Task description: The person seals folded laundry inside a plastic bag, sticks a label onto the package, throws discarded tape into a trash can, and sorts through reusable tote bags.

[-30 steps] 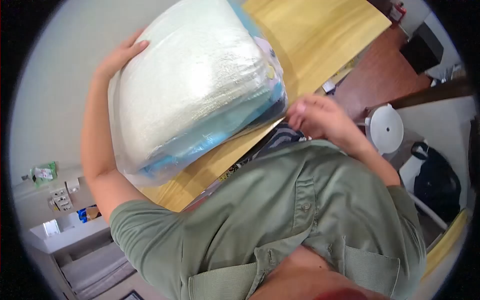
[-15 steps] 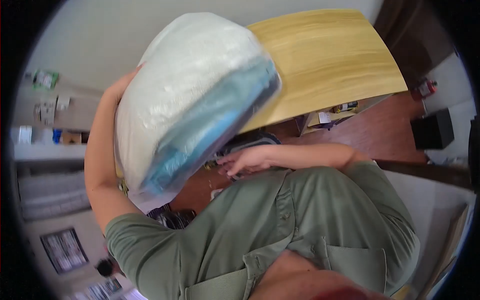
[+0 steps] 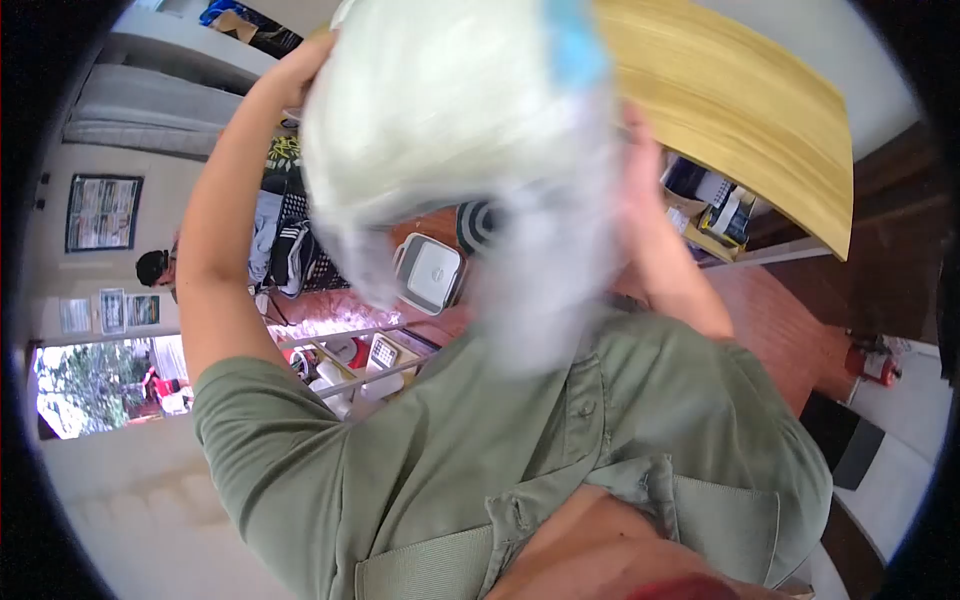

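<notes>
Plastic-wrapped bundle point(image 3: 450, 120), white with a blue patch at its upper right, raised between both hands in front of the wearer's chest.
The left hand point(image 3: 308, 68) is partly curled around the bundle's upper left side, its fingertips hidden; the right hand point(image 3: 640, 170), blurred, lies against the opposite side, and how far it is open cannot be told. The bundle hides the left end of the table point(image 3: 740, 90) from view; whether they touch is unclear. Goods sit on a shelf below the table's near edge, and a pale basin point(image 3: 432, 273) shows beneath the bundle.
</notes>
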{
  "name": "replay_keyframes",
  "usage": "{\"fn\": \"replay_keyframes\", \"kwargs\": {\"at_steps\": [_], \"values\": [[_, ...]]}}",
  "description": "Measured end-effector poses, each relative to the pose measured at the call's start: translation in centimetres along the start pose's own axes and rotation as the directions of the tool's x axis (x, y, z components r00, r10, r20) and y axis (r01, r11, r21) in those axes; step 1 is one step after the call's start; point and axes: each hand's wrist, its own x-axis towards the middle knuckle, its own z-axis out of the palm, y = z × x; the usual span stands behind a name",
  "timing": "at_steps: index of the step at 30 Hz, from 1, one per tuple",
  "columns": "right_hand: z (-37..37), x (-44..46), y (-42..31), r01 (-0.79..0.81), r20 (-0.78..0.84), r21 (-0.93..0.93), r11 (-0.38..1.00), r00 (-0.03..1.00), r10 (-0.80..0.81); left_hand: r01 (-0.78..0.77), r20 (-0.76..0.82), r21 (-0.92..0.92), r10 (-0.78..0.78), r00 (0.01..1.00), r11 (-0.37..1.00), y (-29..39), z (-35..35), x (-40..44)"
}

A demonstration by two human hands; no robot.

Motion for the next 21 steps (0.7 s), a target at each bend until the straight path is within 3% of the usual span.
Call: {"fn": "replay_keyframes", "kwargs": {"at_steps": [1, 2, 4, 5, 6, 7, 8, 9, 10, 11, 12, 13, 14, 16, 17, 18, 20, 21], "values": [[0.1, -0.8, -2.2, 0.018, 0.029, -0.004, 1.000, 0.999, -0.018, -0.005, -0.015, -0.007, 0.005, 1.000, 1.000, 0.7, 1.7, -1.6], [0.1, -1.6, -4.3, 0.036, 0.058, -0.007, 0.999, 0.998, -0.035, -0.057, 0.032, -0.161, 0.063, 0.997, 0.985, 1.5, 3.5, -3.0], [0.1, 0.1, -8.6, 0.387, 0.009, -0.016, 0.922, 0.922, -0.387, -0.181, 0.133, -0.400, 0.252, 0.959, 0.899, 2.3, 5.0, -3.1], [0.2, 1.0, -10.2, 0.550, -0.021, -0.029, 0.835, 0.835, -0.550, -0.242, 0.185, -0.492, 0.372, 0.910, 0.836, 2.1, 5.5, -2.5], [0.6, 2.3, -11.9, 0.562, -0.020, -0.035, 0.826, 0.826, -0.563, -0.254, 0.357, -0.430, 0.421, 0.833, 0.866, 2.1, 4.9, -1.5], [0.9, 3.8, -13.5, 0.574, -0.043, -0.190, 0.797, 0.806, -0.591, -0.237, 0.393, -0.450, 0.429, 0.814, 0.861, 2.2, 4.8, -0.9], [1.1, 4.2, -14.5, 0.569, -0.065, -0.340, 0.749, 0.781, -0.622, -0.327, 0.188, -0.333, 0.402, 0.896, 0.884, 2.0, 4.8, -0.1], [1.5, 3.8, -15.1, 0.586, -0.064, -0.347, 0.732, 0.764, -0.642, -0.392, -0.035, -0.199, 0.393, 0.919, 0.898, 1.8, 4.7, 1.1], [1.8, 3.3, -15.6, 0.503, -0.079, -0.383, 0.775, 0.818, -0.569, -0.407, -0.018, -0.207, 0.413, 0.911, 0.889, 1.2, 4.4, 2.8], [1.9, 2.8, -16.1, 0.414, -0.099, -0.415, 0.810, 0.864, -0.493, -0.626, -0.345, 0.048, 0.601, 0.721, 0.778, 0.5, 4.0, 4.9], [0.7, 2.2, -17.2, 0.348, -0.124, -0.489, 0.800, 0.880, -0.459, -0.695, -0.559, 0.351, 0.736, 0.383, 0.628, 0.6, 3.8, 6.5], [0.4, 0.1, -17.4, 0.318, -0.070, -0.487, 0.814, 0.915, -0.399, -0.712, -0.543, 0.339, 0.746, 0.386, 0.615, 1.7, 4.2, 6.8], [0.3, -2.7, -17.0, 0.291, -0.014, -0.486, 0.824, 0.940, -0.340, -0.793, -0.484, 0.423, 0.849, 0.213, 0.439, 3.1, 4.5, 6.2], [-0.7, -7.4, -16.3, 0.358, 0.231, -0.498, 0.790, 0.933, -0.277, -0.892, -0.196, 0.371, 0.960, 0.197, 0.259, 3.8, 3.9, 11.5], [-0.7, -8.8, -14.6, 0.375, 0.207, -0.496, 0.783, 0.927, -0.313, -0.871, -0.086, 0.475, 0.992, 0.095, 0.125, 5.0, 5.6, 11.0], [-0.4, -9.7, -12.6, 0.300, 0.042, -0.745, 0.595, 0.912, -0.407, -0.827, 0.032, 0.561, 0.999, -0.007, -0.023, 6.5, 8.0, 8.6], [0.6, -9.8, -8.7, 0.178, 0.067, -0.973, 0.148, 0.826, -0.559, -0.664, 0.337, 0.732, 0.928, 0.160, -0.152, 9.2, 12.0, 2.1], [1.5, -9.2, -7.3, 0.231, 0.132, -0.968, 0.095, 0.795, -0.592, -0.776, 0.327, 0.602, 0.945, 0.022, -0.190, 9.1, 14.0, 0.0]]}}
